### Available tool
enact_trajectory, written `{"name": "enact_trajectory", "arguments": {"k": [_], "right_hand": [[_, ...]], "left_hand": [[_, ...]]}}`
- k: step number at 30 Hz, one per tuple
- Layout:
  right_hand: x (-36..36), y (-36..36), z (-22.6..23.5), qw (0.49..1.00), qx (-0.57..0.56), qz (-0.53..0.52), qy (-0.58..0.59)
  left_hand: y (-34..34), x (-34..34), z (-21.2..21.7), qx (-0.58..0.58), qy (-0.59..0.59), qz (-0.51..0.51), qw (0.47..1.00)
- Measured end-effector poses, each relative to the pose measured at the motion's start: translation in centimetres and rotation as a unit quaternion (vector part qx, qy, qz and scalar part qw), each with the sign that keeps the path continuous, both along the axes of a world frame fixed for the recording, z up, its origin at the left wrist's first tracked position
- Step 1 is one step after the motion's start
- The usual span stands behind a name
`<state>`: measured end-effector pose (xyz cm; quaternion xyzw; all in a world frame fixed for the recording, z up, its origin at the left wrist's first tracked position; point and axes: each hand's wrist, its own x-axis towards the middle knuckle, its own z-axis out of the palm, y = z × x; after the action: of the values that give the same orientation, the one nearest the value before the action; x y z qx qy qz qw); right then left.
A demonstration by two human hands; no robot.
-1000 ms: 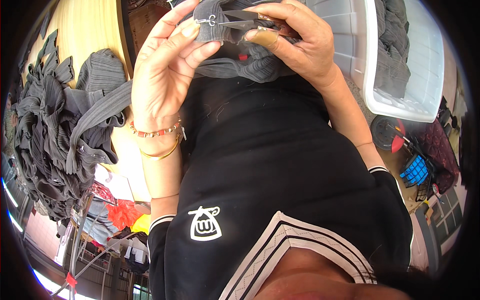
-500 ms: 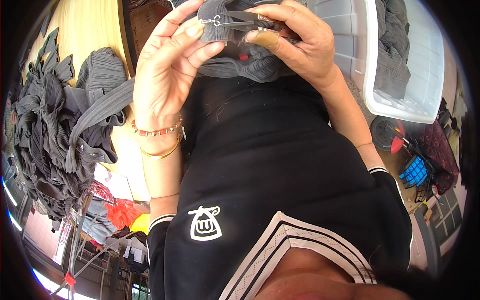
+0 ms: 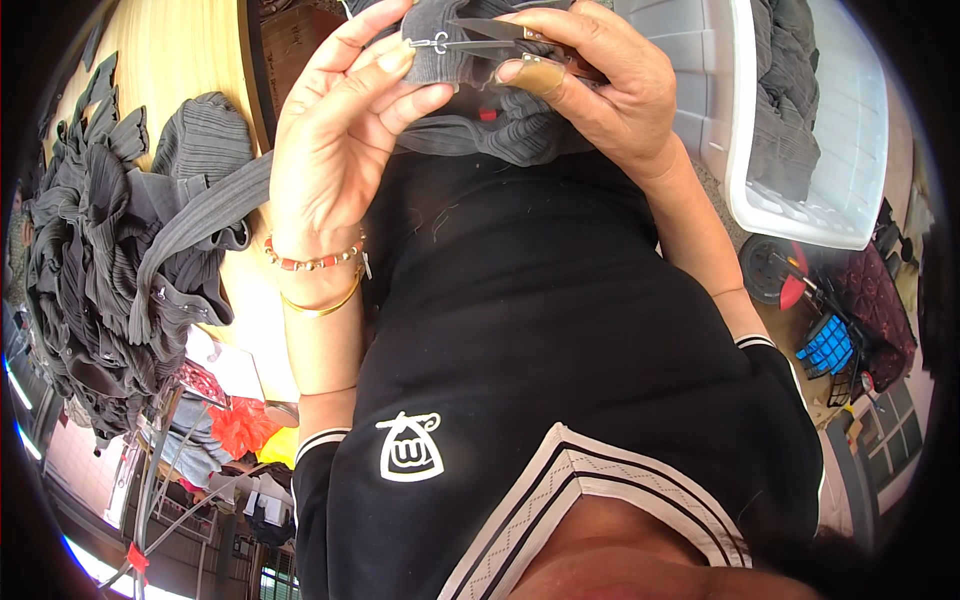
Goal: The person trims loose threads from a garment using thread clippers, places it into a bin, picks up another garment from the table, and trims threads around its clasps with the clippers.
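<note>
At the top of the head view, my left hand (image 3: 335, 130) pinches the edge of a dark grey garment (image 3: 438, 70) between thumb and fingers. A small metal hook (image 3: 438, 43) sits on that cloth by my thumb tip. My right hand (image 3: 625, 95) is closed round a pair of thread snips (image 3: 490, 43), a tan covering on its thumb. The snips' blades point left and stand apart, the lower one reaching the hook. More of the ribbed grey cloth hangs below my hands, against my black shirt.
Left, a heap of grey ribbed garments (image 3: 105, 255) lies on a pale wooden table (image 3: 185, 50), a strap running from it toward my left wrist. On the right stands a translucent white plastic bin (image 3: 845, 180) with grey garments inside. A blue basket (image 3: 828, 345) lies beyond it.
Both hands, with the cloth and the snips, have shifted very slightly to the right. The lower blade still lies at the hook, and both grips are the same.
</note>
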<state>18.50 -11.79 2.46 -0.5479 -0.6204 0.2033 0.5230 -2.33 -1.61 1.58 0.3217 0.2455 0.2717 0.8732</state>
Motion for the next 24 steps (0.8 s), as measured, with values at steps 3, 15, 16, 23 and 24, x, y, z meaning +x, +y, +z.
{"name": "enact_trajectory", "arguments": {"k": [3,15,16,23,24], "right_hand": [[0.0,-0.1,0.0,1.000,-0.009,-0.004,0.018],[0.4,-0.2,-0.3,1.000,-0.026,-0.014,0.003],[0.6,-0.3,-0.6,0.999,-0.033,-0.006,-0.020],[0.7,-0.6,-2.6,0.999,0.014,-0.028,-0.017],[0.7,-0.7,-2.6,0.999,0.003,-0.036,-0.026]], "left_hand": [[0.1,0.0,-0.2,0.003,0.017,0.000,1.000],[0.0,0.1,0.0,-0.014,-0.002,0.014,1.000],[0.0,0.0,0.0,-0.013,-0.003,0.015,1.000],[0.0,0.0,0.2,-0.017,-0.001,0.015,1.000],[0.0,-0.1,0.2,-0.016,-0.001,0.015,1.000]]}}
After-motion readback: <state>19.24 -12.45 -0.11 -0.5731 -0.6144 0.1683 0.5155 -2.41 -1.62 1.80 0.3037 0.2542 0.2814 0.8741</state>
